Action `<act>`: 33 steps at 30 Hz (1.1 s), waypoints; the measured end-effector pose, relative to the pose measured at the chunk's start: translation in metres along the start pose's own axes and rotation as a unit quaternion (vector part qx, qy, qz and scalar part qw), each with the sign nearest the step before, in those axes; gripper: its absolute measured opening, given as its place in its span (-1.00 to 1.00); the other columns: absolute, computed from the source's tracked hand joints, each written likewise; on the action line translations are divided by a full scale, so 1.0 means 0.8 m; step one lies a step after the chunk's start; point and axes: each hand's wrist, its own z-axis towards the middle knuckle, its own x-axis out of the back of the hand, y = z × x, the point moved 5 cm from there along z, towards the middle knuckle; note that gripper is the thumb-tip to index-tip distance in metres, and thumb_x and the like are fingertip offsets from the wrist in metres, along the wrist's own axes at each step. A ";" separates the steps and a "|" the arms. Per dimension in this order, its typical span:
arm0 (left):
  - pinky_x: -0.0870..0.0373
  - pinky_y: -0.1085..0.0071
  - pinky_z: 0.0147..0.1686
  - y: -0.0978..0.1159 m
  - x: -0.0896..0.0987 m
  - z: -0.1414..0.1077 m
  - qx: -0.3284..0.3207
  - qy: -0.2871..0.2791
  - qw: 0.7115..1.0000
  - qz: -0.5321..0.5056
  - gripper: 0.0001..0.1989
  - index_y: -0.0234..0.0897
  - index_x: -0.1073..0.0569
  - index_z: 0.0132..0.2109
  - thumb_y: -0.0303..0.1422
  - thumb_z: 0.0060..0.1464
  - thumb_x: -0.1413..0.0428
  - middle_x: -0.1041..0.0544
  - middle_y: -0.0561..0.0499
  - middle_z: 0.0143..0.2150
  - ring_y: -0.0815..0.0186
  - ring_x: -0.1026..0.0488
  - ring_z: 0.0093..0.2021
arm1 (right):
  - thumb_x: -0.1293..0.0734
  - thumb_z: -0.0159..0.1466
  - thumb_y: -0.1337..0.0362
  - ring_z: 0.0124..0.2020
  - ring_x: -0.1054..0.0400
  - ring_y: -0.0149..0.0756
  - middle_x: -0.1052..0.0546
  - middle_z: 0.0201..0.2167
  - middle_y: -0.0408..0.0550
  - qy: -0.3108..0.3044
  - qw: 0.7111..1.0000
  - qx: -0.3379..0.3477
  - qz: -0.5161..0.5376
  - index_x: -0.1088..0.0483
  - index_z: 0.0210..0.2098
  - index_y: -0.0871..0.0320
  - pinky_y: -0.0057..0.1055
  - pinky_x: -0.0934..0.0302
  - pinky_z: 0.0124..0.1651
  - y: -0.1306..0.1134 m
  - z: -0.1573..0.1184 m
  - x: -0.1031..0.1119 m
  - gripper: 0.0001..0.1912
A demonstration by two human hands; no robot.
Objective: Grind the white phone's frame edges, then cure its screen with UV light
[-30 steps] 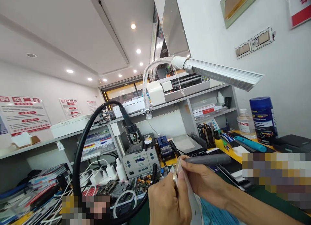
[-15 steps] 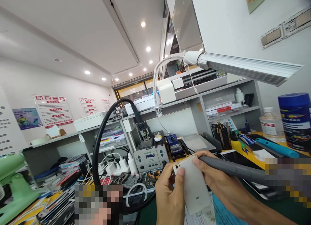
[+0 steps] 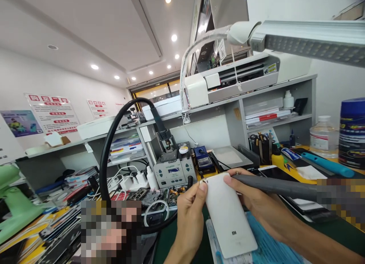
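A white smartphone (image 3: 228, 218) is held upright at a tilt, its back with a small logo towards me. My left hand (image 3: 189, 214) grips its upper left corner, thumb on the back. My right hand (image 3: 242, 186) pinches the upper right corner, thumb also on the back; its other fingers are hidden behind the phone. A long grey rod (image 3: 273, 186) runs from beside my right hand to the right; whether that hand touches it I cannot tell. Under the phone's lower end lies blue printed paper (image 3: 264, 233) on a dark green mat (image 3: 168, 243).
A grey rework station (image 3: 173, 174) stands behind the hands, with a thick black hose (image 3: 104, 161) arching left. Several circuit boards (image 3: 173, 197) lie before it. An LED lamp (image 3: 313, 41) overhangs the right. A clear bottle (image 3: 323, 136) and blue can (image 3: 352, 135) stand far right.
The phone's back has turned more fully towards me and looks larger. Both hands keep hold of its top corners. My view has tipped downward and shifted slightly.
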 end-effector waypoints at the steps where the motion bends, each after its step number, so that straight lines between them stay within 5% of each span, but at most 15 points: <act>1: -0.13 0.49 -0.44 -0.001 0.000 0.002 0.010 -0.001 1.000 -0.012 -0.68 -0.32 -0.59 -0.22 -0.17 0.26 -0.08 -0.33 0.07 -0.45 0.43 -0.14 -0.43 | -0.46 0.20 0.02 -0.18 -0.37 -0.13 -0.50 -0.32 -0.18 0.004 1.000 -0.002 -0.012 -0.45 -0.22 -0.04 -0.31 -0.30 -0.23 0.001 0.001 0.002 -0.75; 7: -0.30 0.44 -0.33 0.006 -0.003 0.001 0.041 -0.019 0.997 -0.064 -0.65 -0.33 -0.61 -0.07 -0.20 0.30 -0.02 -0.53 -0.04 -0.30 0.37 -0.35 -0.34 | -0.50 0.17 0.06 -0.22 -0.39 -0.17 -0.53 -0.29 -0.15 0.016 0.999 -0.038 -0.010 -0.48 -0.23 0.01 -0.39 -0.31 -0.33 0.014 0.008 0.008 -0.74; 14: -0.45 0.36 -0.22 0.008 -0.009 -0.012 0.032 -0.110 0.987 -0.109 -0.63 -0.27 -0.47 0.18 -0.34 0.26 -0.10 -0.57 -0.14 -0.05 0.24 -0.49 -0.15 | -0.42 0.26 0.09 -0.26 -0.45 -0.17 -0.58 -0.29 -0.02 -0.021 0.986 -0.149 0.074 -0.49 -0.10 0.13 -0.36 -0.38 -0.27 0.025 0.013 0.002 -0.70; 19: -0.52 0.38 -0.36 0.001 -0.002 -0.010 0.015 -0.067 0.994 -0.088 -0.54 -0.18 -0.39 0.23 -0.31 0.21 -0.17 -0.46 -0.16 0.10 0.35 -0.51 -0.31 | -0.41 0.27 0.13 -0.44 -0.43 -0.30 -0.59 -0.36 -0.04 -0.052 0.976 -0.183 0.107 -0.53 -0.14 0.21 -0.44 -0.35 -0.36 0.030 0.006 -0.007 -0.71; 24: -0.48 0.47 -0.51 0.007 0.006 -0.007 -0.049 -0.050 0.998 -0.010 -0.66 -0.14 -0.51 0.08 -0.29 0.15 -0.21 -0.37 -0.05 -0.05 0.45 -0.41 -0.41 | -0.43 0.25 0.18 -0.57 -0.35 -0.42 -0.52 -0.53 -0.08 -0.075 0.965 -0.222 0.114 -0.55 -0.27 0.26 -0.60 -0.19 -0.56 0.036 0.000 -0.013 -0.77; 30: -0.40 0.54 -0.60 0.014 0.010 -0.009 -0.080 -0.091 0.992 0.025 -0.77 -0.15 -0.57 -0.02 -0.28 0.21 -0.14 -0.33 -0.11 0.08 0.44 -0.42 -0.39 | -0.40 0.25 0.25 -0.67 -0.22 -0.52 -0.47 -0.58 -0.12 -0.084 0.959 -0.247 0.111 -0.55 -0.37 0.28 -0.63 -0.10 -0.64 0.036 -0.002 -0.019 -0.81; 33: -0.38 0.55 -0.64 0.012 0.008 -0.009 -0.070 -0.114 0.991 0.002 -0.79 -0.20 -0.55 -0.04 -0.30 0.25 -0.10 -0.43 -0.02 -0.22 0.47 -0.39 -0.50 | -0.37 0.27 0.23 -0.67 -0.18 -0.55 -0.50 -0.51 -0.07 -0.090 0.959 -0.249 0.100 -0.54 -0.40 0.31 -0.63 -0.09 -0.63 0.037 -0.002 -0.020 -0.75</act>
